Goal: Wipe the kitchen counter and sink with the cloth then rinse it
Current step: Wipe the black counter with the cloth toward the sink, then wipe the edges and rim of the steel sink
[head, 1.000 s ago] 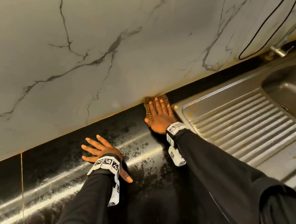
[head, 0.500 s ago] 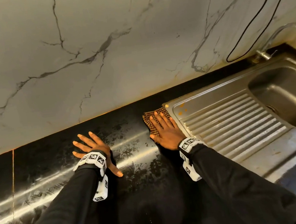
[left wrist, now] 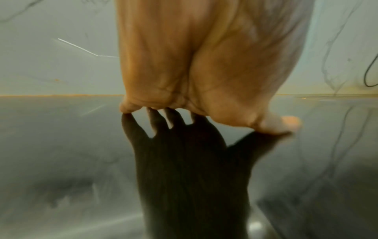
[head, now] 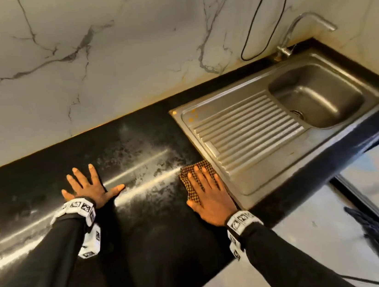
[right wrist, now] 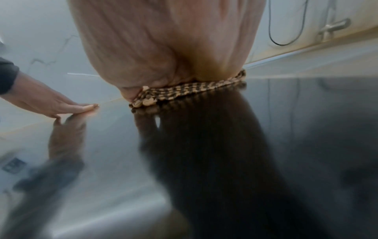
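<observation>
Right hand (head: 211,199) laid flat, fingers straight, grip wide, checkered cloth (head: 191,175) pressed under it onto black surface (head: 137,155), centre of frame, just beside steel sink (head: 250,135) drainboard edge. Left hand (head: 88,189) spread flat, lower left, nothing held. Faucet (head: 301,30) seen upper right.

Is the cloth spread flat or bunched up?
Spread flat. The cloth lies thin on the counter under the right hand's straight fingers; the right wrist view shows only a low edge.
</observation>
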The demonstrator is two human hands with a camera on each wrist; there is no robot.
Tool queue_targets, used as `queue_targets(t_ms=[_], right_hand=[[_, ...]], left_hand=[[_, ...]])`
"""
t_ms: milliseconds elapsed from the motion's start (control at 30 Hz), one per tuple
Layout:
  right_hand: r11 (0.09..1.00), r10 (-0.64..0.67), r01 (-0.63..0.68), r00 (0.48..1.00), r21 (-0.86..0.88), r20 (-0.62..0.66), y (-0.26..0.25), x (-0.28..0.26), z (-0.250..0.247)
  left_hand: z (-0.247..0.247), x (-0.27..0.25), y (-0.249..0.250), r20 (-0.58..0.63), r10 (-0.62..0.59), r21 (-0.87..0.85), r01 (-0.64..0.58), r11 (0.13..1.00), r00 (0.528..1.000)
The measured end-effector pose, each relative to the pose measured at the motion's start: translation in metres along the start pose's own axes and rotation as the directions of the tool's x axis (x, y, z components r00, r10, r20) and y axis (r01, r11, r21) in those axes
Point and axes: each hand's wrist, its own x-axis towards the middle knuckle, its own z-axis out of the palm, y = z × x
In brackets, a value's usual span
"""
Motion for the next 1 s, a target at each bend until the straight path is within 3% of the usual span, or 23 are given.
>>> queue_targets(t_ms=[267, 400, 500, 600, 667, 800, 867, 1000], right_hand=[[0.995, -0.084, 0.087, 0.994, 0.040, -0.068, -0.008, -0.125, 0.032], [0.988, -0.141, 0.147, 0.984, 0.049, -0.109, 0.026, -0.159, 0.032], [0.995, -0.087, 0.092, 0.986, 0.029, -0.146, 0.082, -0.171, 0.028], [0.998, 0.066, -0.063, 0.985, 0.024, -0.161, 0.138, -0.166, 0.017], [0.996, 0.085, -0.084, 0.983, 0.012, -0.161, 0.146, -0.155, 0.011], [0.989, -0.143, 0.147, 0.983, 0.028, -0.119, 0.103, -0.134, 0.019], [0.979, -0.192, 0.198, 0.975, 0.044, -0.114, 0.084, -0.129, 0.024], [0.968, -0.245, 0.249, 0.959, 0.011, -0.143, 0.116, -0.134, 0.020]], left_hand=[[0.100, -0.121, 0.078, -0.063, 0.009, -0.061, -0.013, 0.998, 0.998], [0.145, -0.188, 0.141, -0.055, 0.048, -0.121, -0.055, 0.991, 0.997], [0.173, -0.224, 0.185, -0.043, 0.067, -0.147, -0.072, 0.987, 0.997], [0.194, -0.234, 0.213, -0.136, 0.024, -0.169, -0.047, 0.985, 0.990], [0.202, -0.234, 0.222, -0.214, -0.022, -0.177, -0.017, 0.984, 0.977], [0.214, -0.229, 0.230, -0.324, -0.034, -0.199, -0.034, 0.979, 0.945], [0.214, -0.225, 0.236, -0.369, -0.039, -0.206, -0.041, 0.978, 0.929], [0.211, -0.219, 0.253, -0.406, -0.126, -0.267, 0.014, 0.964, 0.905]])
